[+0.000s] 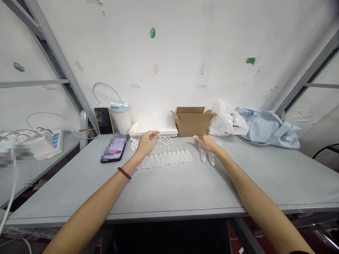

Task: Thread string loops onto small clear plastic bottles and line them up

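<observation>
On the grey bench [169, 194], a row of slim, see-through plastic sleeves [166, 158] is laid out side by side, with thin white string loops [175, 150] at the far ends. Behind the row, a small, tangled heap of white string [166, 141] is seen. The bare left hand [148, 144] is held at the left side of this heap. Its fingers are bent, but it cannot be told if any string is pinched.

The bare right hand [208, 143] is held in front of the brown cardboard box [191, 124]. Its thumb and finger are brought close together, but it cannot be told what is gripped, if anything. Under that hand, at least 2 loose, see-through plastic sleeves [212, 159] are seen.

The step in hand seems to be the picking up of small parts with the 2 hands. For the next move, a light pinch is called for, as the string looks easy to tangle and the row could be bumped.
</observation>
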A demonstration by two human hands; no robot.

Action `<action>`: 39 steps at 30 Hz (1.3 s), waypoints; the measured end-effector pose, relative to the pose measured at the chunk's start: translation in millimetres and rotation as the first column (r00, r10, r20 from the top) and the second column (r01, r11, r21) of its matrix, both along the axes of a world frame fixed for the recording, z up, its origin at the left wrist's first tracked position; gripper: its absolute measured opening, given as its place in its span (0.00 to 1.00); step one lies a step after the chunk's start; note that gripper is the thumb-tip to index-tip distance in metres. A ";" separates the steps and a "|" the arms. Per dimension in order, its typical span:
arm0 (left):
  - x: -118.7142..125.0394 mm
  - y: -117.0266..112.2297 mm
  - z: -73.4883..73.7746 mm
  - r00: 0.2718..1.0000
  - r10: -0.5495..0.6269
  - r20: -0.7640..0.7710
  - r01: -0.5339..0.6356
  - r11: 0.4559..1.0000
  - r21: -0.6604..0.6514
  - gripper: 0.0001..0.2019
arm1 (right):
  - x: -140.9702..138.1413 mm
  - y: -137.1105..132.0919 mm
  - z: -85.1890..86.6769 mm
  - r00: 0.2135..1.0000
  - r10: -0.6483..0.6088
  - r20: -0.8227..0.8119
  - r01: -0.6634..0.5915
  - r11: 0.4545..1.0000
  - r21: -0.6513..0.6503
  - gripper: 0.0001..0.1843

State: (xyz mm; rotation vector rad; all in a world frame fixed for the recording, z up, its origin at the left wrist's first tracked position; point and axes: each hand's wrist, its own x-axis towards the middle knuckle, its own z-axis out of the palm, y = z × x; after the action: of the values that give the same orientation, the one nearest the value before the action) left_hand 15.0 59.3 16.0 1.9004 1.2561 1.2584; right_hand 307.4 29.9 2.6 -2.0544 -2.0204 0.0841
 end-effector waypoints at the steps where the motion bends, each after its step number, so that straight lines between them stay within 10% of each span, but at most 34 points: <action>1: 0.1 -0.1 -0.2 1.000 -0.002 0.001 0.002 1.000 0.001 0.14 | -0.2 -0.1 -0.3 1.000 0.001 -0.001 -0.001 1.000 -0.002 0.31; 14: 5.7 -9.8 0.4 0.995 -0.047 -0.086 0.052 0.997 0.053 0.10 | -26.4 -11.6 11.7 0.996 0.084 0.017 -0.086 0.981 0.175 0.13; 23: 14.8 -23.8 2.5 0.966 -0.257 0.003 0.257 0.966 -0.005 0.14 | -73.5 -29.2 8.7 0.909 0.395 -0.130 -0.281 0.814 0.508 0.15; 29: 24.2 -41.6 10.5 0.904 -0.410 0.118 0.417 0.908 -0.037 0.16 | -78.4 -26.8 1.1 0.921 0.354 -0.163 -0.251 0.858 0.448 0.16; 39: 22.7 -37.3 6.3 0.956 -0.266 0.122 0.272 0.962 -0.032 0.15 | -65.8 -16.0 0.5 0.957 0.264 -0.121 -0.190 0.884 0.427 0.11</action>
State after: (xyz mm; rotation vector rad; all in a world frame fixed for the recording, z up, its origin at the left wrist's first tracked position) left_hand 37.7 22.0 22.3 1.8601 0.9234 1.1651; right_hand 241.6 13.9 3.1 -1.4944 -1.9592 -0.1064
